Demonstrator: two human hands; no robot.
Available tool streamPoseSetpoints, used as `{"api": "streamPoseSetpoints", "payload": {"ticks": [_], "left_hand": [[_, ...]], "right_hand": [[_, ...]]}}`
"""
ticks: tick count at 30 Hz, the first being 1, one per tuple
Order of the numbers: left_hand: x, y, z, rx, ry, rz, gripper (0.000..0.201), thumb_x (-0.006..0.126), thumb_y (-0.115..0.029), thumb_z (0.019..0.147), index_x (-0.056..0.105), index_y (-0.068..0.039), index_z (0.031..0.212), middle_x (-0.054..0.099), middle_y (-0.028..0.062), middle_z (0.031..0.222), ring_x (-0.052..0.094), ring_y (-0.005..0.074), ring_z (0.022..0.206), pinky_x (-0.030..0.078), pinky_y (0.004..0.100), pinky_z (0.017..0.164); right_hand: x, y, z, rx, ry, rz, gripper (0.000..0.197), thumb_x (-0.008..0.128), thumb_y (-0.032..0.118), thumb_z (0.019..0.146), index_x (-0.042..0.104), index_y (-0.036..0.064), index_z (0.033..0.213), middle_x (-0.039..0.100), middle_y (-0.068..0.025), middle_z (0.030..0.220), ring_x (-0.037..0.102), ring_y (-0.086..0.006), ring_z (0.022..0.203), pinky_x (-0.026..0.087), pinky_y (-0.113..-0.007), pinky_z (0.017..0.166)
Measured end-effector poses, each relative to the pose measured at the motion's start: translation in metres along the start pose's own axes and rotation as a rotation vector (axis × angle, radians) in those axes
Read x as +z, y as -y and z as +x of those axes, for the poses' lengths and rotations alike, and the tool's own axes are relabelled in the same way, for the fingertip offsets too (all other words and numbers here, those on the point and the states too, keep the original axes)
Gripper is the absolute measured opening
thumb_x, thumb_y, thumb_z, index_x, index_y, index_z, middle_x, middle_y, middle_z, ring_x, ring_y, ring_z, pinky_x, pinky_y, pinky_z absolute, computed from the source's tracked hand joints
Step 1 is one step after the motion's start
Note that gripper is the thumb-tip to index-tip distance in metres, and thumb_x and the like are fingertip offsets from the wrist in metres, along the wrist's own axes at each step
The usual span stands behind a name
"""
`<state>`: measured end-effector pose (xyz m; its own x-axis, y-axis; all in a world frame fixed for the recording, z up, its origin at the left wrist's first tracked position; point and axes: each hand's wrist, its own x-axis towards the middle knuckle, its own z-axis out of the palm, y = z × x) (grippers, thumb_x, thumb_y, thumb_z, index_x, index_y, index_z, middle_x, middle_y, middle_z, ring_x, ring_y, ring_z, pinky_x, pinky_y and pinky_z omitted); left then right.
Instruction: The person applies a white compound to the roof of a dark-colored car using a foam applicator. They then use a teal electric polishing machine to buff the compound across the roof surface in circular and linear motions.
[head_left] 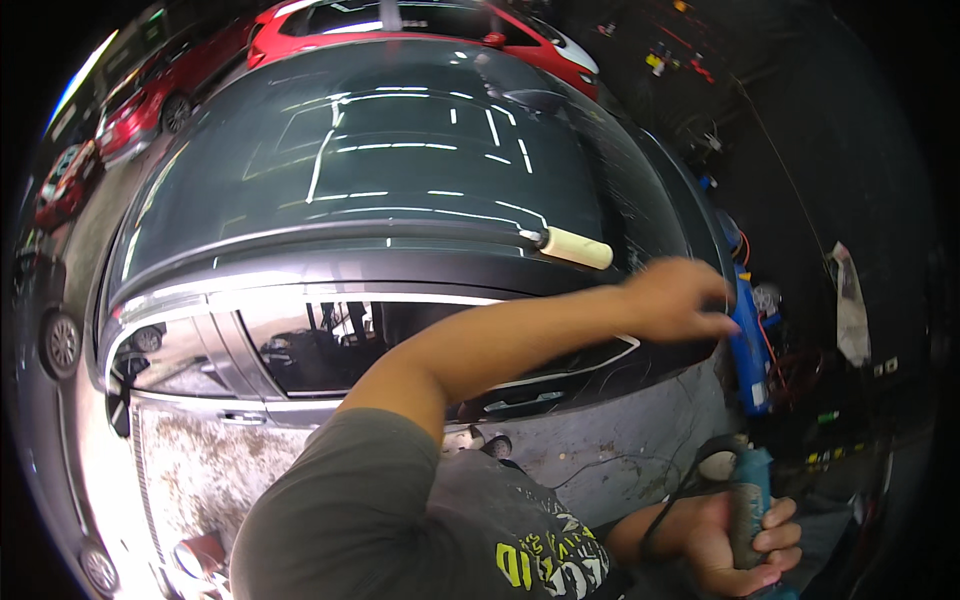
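My left hand (pixel 682 300) is stretched across to the right, above the rear side of a dark grey car (pixel 420 175). It is blurred; the thumb stands apart from the fingers, and nothing shows between them. On the roof edge, just left of that hand, a cream bottle (pixel 578 248) with a dark neck and pale tip lies on its side. Low at the right, my right hand (pixel 740 545) is wrapped round the body of a teal and dark power polisher (pixel 752 490). A round pale-faced part (pixel 717 465) shows at its upper end, clear of the car.
Red cars (pixel 400 20) stand beyond the roof, with other cars along the left. A blue upright object (pixel 750 350) and an orange cord are near the car's rear. A dark cable (pixel 610 462) runs over the stained floor. A dark wall hung with small items rises at right.
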<state>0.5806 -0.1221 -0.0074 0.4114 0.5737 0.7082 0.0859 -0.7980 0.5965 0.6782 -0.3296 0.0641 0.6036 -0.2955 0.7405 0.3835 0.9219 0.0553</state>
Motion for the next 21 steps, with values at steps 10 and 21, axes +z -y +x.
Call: {"api": "streamPoseSetpoints", "payload": {"ticks": [10,21], "left_hand": [[-0.044,-0.186,0.038,0.028,0.498,-0.746,0.100,0.091,-0.063,0.080,0.063,0.011,0.142,0.074,0.0223,0.133,0.075,0.0331,0.118,0.062,0.0401,0.099],[-0.097,-0.140,-0.001,-0.275,-0.322,-1.116,0.088,0.100,-0.028,0.076,0.053,0.002,0.144,0.068,0.0155,0.119,0.071,0.0227,0.101,0.063,0.0398,0.087]], "right_hand": [[-0.012,0.038,-0.032,0.860,0.346,0.152,0.022,0.063,0.020,0.096,0.046,0.0054,0.101,0.041,-0.0034,0.079,0.043,-0.0139,0.073,0.038,-0.030,0.074],[-0.018,0.006,-0.024,1.485,0.897,0.195,0.052,0.074,0.016,0.096,0.048,-0.0083,0.133,0.063,-0.0153,0.094,0.059,-0.0161,0.061,0.051,-0.030,0.053]]}}
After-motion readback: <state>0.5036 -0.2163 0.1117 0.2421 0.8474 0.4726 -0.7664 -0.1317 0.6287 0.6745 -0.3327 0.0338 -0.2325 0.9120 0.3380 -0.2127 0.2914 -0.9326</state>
